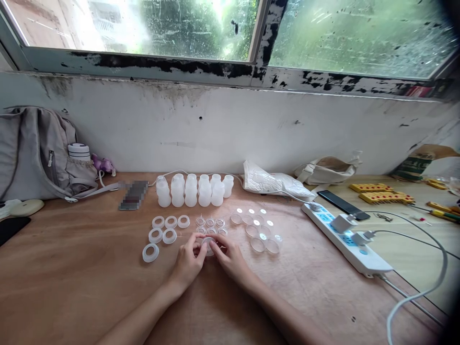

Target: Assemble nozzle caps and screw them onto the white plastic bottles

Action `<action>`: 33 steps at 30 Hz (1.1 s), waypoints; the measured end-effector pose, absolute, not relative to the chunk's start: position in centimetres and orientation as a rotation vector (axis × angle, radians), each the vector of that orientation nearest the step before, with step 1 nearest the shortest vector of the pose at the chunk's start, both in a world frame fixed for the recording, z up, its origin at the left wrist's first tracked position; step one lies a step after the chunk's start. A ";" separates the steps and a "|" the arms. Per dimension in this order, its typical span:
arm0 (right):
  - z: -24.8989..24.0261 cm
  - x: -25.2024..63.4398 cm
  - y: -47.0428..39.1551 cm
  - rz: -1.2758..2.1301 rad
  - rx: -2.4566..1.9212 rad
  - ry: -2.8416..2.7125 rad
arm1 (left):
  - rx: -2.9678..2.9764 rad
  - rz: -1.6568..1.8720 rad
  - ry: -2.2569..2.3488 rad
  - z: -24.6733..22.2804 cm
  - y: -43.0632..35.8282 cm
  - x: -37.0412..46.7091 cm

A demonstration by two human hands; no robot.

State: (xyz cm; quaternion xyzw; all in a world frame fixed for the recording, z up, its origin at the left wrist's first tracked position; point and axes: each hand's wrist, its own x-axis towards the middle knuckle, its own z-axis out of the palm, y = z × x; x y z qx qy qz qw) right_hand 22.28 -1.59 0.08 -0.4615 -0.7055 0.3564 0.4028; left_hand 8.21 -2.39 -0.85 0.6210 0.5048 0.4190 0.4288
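My left hand [191, 255] and my right hand [227, 254] meet at the middle of the brown table, fingers closed round a clear round plastic piece [208, 246]. Just beyond the fingertips lie several small clear ringed parts [210, 223]. White translucent rings [169, 236] are laid out to the left, one of them [150, 252] nearer to me. On the right are several clear round caps [257, 244] with small white discs beside them. Behind all these stand several frosted white bottles [190, 190] in a cluster. The fingers partly cover the held piece.
A power strip [345, 239] with plugs and cables lies at the right, near a dark phone [343, 204] and yellow blocks [386, 198]. White packaging [275, 183] is at the back. A grey backpack [39, 153] and another phone [133, 195] are on the left.
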 end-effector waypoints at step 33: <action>-0.1 22.2 -1.8 0.880 -1.143 -1.837 | 1.468 1.093 1.223 -0.6 -3.2 8.6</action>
